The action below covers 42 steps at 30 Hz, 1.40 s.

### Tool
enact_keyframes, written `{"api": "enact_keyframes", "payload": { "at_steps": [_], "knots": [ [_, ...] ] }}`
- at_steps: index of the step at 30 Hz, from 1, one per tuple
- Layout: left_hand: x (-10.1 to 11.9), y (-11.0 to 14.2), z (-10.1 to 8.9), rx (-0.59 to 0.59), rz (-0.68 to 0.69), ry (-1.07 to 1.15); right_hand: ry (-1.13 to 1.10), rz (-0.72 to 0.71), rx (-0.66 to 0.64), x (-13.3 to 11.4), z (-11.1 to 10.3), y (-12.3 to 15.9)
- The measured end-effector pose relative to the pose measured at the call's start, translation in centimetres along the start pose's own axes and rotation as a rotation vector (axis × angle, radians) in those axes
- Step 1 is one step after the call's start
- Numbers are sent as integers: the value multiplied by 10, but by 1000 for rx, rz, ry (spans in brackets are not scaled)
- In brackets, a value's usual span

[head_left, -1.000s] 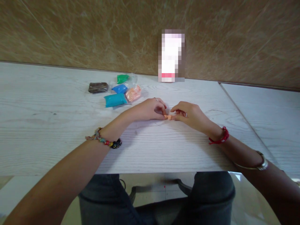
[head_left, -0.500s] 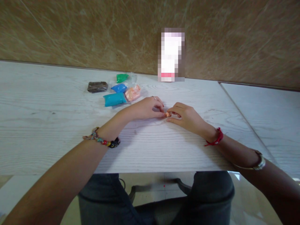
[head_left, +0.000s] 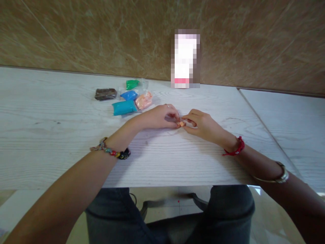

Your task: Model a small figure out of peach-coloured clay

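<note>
A small lump of peach modelling clay (head_left: 182,124) is between my two hands, just above or on the white table. My left hand (head_left: 165,116) pinches it from the left between thumb and fingertips. My right hand (head_left: 199,122) is at its right side, with thumb and forefinger apart around the lump. The right thumb tip seems to touch the clay's lower edge. Near my left hand lie a clear bag of peach clay (head_left: 144,100) and a turquoise clay pack (head_left: 124,107).
Behind these lie a blue clay pack (head_left: 129,95), a green clay pack (head_left: 132,84) and a brown clay pack (head_left: 105,94). A blurred-out upright object (head_left: 186,57) leans by the marbled wall (head_left: 101,37). The white table (head_left: 162,162) has a seam at right; its front edge is above my legs.
My right hand's fingers have shifted slightly around the clay; its thumb has moved up and right. The lump looks slightly turned. My left hand has hardly moved.
</note>
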<state>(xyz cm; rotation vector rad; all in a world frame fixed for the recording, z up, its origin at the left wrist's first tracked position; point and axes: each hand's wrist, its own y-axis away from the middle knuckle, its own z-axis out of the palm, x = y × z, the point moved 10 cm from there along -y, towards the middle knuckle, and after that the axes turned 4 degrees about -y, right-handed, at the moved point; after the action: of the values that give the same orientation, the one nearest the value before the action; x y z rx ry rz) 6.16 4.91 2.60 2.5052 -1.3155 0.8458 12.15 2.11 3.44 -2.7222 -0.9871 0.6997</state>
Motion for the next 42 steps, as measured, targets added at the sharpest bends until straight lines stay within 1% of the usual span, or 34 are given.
{"api": "enact_keyframes", "payload": {
  "at_steps": [3,6,12,17,22,24,27,30,32,34,37,39,42],
  "knots": [
    [6,0,-1,15,30,-17,16,0,-8,2,0,0],
    [13,1,-2,25,82,-48,42,-8,-49,3,4,0],
    [17,2,0,-8,130,-134,161,-25,-110,3,13,0],
    [19,4,1,-18,156,-174,175,-55,-81,3,14,1],
    [19,4,1,-8,167,-191,119,-29,-92,6,12,2],
    [19,4,1,-9,168,-192,128,-27,-92,5,11,3],
    [18,4,1,-21,159,-190,218,-41,-88,0,11,2],
    [17,3,1,-15,156,-181,337,-56,-114,-5,16,2],
    [15,3,1,-9,148,-175,368,-56,-124,-5,17,2],
    [14,3,2,-16,144,-166,323,-50,-105,-3,14,3],
    [15,4,2,-29,153,-135,159,-41,-86,4,9,5],
    [14,4,-2,-9,152,-96,63,-44,-96,9,7,5],
    [12,5,-10,47,128,-65,5,-48,-91,11,5,4]
  ]
}}
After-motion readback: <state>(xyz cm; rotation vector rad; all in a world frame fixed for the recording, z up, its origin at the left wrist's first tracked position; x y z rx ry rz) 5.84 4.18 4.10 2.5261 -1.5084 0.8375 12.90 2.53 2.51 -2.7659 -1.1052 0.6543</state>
